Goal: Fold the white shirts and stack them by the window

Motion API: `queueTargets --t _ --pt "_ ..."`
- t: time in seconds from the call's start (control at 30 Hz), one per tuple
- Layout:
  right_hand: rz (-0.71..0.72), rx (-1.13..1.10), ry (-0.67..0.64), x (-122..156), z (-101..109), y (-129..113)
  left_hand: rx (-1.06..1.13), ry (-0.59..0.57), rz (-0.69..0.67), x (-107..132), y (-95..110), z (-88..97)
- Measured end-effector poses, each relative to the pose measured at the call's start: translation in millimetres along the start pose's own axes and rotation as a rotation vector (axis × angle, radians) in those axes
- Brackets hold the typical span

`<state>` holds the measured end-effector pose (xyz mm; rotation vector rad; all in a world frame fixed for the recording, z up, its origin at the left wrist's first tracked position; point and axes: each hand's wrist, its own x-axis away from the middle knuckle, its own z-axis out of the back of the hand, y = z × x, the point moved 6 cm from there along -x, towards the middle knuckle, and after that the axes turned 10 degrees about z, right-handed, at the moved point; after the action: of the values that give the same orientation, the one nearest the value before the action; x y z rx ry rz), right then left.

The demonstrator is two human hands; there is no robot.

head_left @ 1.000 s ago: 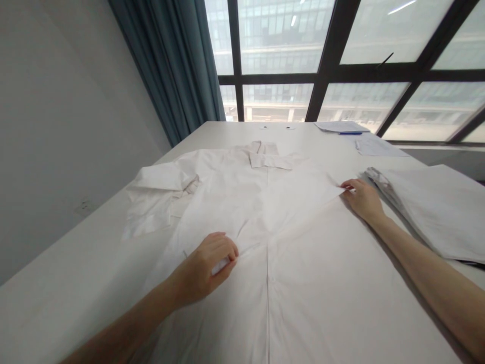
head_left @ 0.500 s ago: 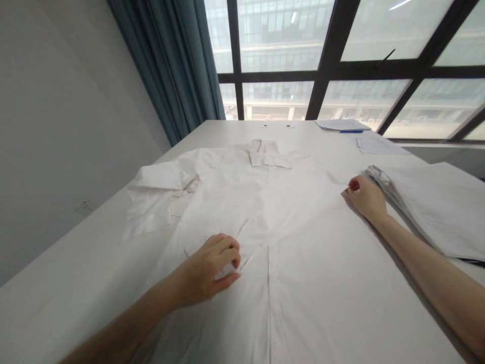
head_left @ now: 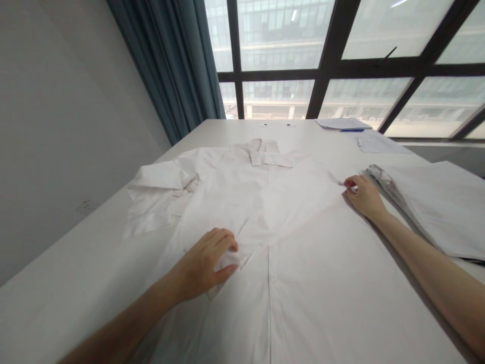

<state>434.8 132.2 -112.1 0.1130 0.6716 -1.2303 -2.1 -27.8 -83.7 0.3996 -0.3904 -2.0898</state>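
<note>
A white shirt (head_left: 288,217) lies spread flat on the white table (head_left: 76,273), collar toward the window and its left sleeve bunched at the far left. My left hand (head_left: 206,263) is closed, pinching a fold of the shirt's fabric near the middle left. My right hand (head_left: 364,194) is closed on the shirt's right edge, fingers pinching the cloth beside a stack of folded garments.
A pile of folded grey-white garments (head_left: 428,207) lies at the right. Papers (head_left: 379,144) and a blue pen (head_left: 350,130) rest near the window. A wall and a blue curtain (head_left: 170,65) stand to the left.
My left hand has gathered more fabric into its pinch and drawn it slightly toward me. My right hand shifted a little up along the shirt's right edge.
</note>
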Motion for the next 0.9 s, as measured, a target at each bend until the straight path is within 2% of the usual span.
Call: queueTargets --t 0.27,0.43,0.5,0.67,0.8,0.9 --pt "0.115 0.021 0.042 -1.3 3.7 -13.4 -0.042 -0.058 0.007 2.9 2.3 -2.2" --pt "0.278 0.053 -0.061 -2.1 1.8 -28.5 -0.029 -0.071 -0.012 3.9 7.6 1.5" --pt "0.3 0.076 -0.078 -1.7 2.6 -31.4 -0.028 -0.07 -0.018 3.6 8.6 2.3" --pt "0.255 0.093 -0.053 -1.4 6.7 -31.9 -0.017 0.059 0.01 1.0 2.4 6.9" --pt "0.244 0.087 -0.046 -1.4 7.8 -33.8 -0.026 0.191 -0.046 2.0 3.2 14.8" --pt "0.251 0.092 -0.035 -1.5 8.3 -34.8 -0.045 0.19 -0.086 2.8 7.9 16.4"
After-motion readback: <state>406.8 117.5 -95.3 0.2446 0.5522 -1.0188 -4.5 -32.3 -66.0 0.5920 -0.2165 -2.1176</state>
